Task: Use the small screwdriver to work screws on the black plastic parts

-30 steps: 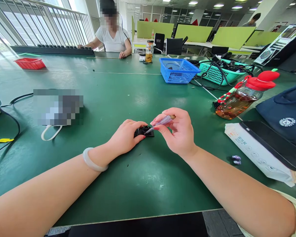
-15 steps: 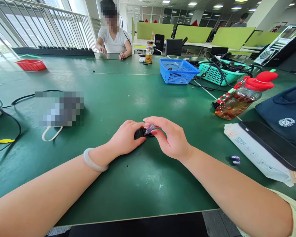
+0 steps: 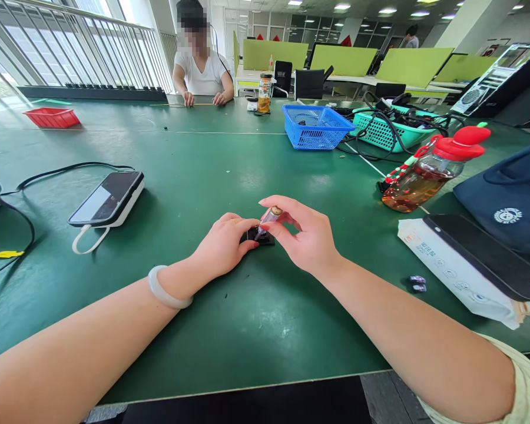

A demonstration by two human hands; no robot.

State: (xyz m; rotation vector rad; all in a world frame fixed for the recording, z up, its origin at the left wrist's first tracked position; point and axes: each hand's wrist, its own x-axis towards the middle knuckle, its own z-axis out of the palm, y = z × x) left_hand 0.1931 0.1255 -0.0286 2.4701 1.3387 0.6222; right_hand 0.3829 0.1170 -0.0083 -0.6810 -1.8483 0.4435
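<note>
Near the middle of the table, my left hand (image 3: 223, 244) has its thumb and fingers closed on the left side of a small black plastic part (image 3: 265, 240), which lies on the table. My right hand (image 3: 308, 234) pinches a short screwdriver (image 3: 272, 215) with a clear purplish handle and a tan end. It leans, tip down at the black part and tan end up to the right. The exact contact at the tip is too small to tell. The black part's left side is hidden by my fingers.
Right of my arms lie two small shiny dark pieces (image 3: 418, 284), a white packet (image 3: 459, 274) and a red-lidded bottle (image 3: 424, 176). A phone-like device (image 3: 108, 197) with cables is on the left. Further back stand a blue basket (image 3: 318, 126), a green basket (image 3: 380, 131) and a seated person (image 3: 203, 73).
My right hand has shifted its grip, and the screwdriver stands more upright with its tan end showing. My left hand stays on the black part. The person opposite has moved a hand.
</note>
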